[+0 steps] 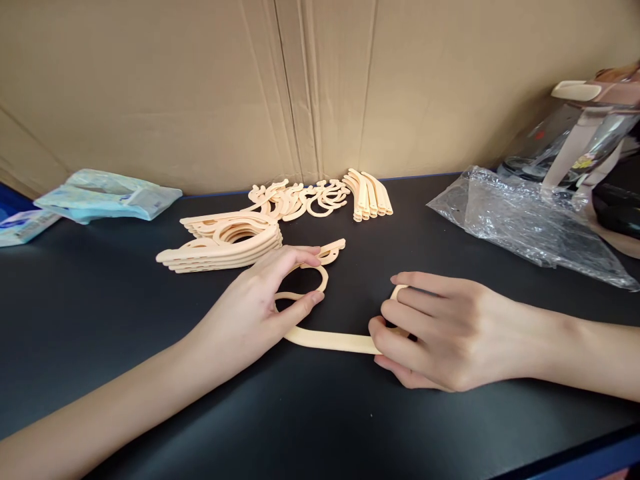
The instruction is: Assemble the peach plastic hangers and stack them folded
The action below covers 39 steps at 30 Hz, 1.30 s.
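Observation:
A cream plastic hanger piece (340, 341) lies on the dark table between my hands, with a ring-shaped opening at its left part. My left hand (265, 293) grips that left part, with thumb and fingers curled round the ring. My right hand (445, 330) has its fingers bent over the right end. A small curved bit of cream plastic shows between those fingers; most of that end is hidden under the hand. Just behind my left hand, a stack of matching hanger pieces (235, 247) lies flat.
Behind the stack are a pile of cream hooks (300, 200) and several short curved arms (371, 197). Tissue packs (107, 193) lie at the left. A clear plastic bag (520, 227) and a transparent bottle (565, 143) are at the right. Cardboard (200, 87) stands along the back.

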Each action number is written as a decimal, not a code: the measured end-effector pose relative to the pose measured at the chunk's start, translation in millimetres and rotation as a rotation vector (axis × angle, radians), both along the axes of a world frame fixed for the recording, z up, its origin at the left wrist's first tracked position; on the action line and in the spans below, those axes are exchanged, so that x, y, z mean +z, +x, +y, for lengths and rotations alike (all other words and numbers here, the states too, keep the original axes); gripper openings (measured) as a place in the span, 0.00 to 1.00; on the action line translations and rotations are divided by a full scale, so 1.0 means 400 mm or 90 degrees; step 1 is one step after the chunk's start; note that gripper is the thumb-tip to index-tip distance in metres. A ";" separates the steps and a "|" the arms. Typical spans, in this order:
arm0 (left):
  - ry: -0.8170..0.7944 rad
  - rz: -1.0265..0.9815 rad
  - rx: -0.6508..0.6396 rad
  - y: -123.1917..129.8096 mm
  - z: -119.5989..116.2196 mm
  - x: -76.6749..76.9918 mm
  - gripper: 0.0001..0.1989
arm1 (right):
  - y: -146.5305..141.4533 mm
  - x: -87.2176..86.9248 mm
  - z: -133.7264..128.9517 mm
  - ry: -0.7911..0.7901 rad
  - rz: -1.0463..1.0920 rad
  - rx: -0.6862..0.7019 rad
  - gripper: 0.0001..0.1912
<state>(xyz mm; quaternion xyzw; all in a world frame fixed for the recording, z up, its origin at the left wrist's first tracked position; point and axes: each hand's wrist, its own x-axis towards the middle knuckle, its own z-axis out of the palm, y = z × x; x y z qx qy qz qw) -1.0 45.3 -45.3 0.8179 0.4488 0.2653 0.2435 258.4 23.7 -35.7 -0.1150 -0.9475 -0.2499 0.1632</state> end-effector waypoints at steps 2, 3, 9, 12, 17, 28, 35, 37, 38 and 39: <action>0.019 0.000 0.007 0.000 0.002 -0.001 0.12 | -0.002 -0.002 0.004 -0.038 0.010 -0.004 0.12; 0.033 0.004 0.008 0.000 0.003 -0.002 0.13 | -0.003 -0.003 0.007 -0.071 0.017 -0.002 0.11; 0.075 0.043 -0.004 -0.006 0.003 0.001 0.14 | -0.005 -0.006 0.029 -0.263 0.022 0.075 0.10; 0.076 0.067 -0.002 -0.006 -0.001 -0.001 0.14 | -0.005 -0.008 0.027 -0.298 0.018 0.111 0.08; 0.080 0.078 -0.001 -0.006 -0.001 -0.008 0.18 | -0.008 -0.015 0.013 -0.301 0.022 0.139 0.07; 0.058 0.036 -0.027 -0.009 -0.006 0.004 0.17 | -0.007 -0.021 0.001 -0.277 0.063 0.203 0.11; 0.085 0.020 -0.081 -0.018 0.001 -0.004 0.20 | -0.006 -0.014 0.031 -0.328 0.090 0.082 0.14; 0.085 0.030 -0.081 -0.016 0.003 -0.003 0.19 | -0.002 -0.020 0.048 -0.339 0.121 0.043 0.16; 0.086 0.035 -0.080 -0.015 0.003 -0.002 0.18 | 0.001 -0.024 0.056 -0.344 0.138 0.023 0.17; 0.084 0.041 -0.081 -0.013 0.003 -0.001 0.17 | 0.004 -0.028 0.064 -0.350 0.154 0.002 0.18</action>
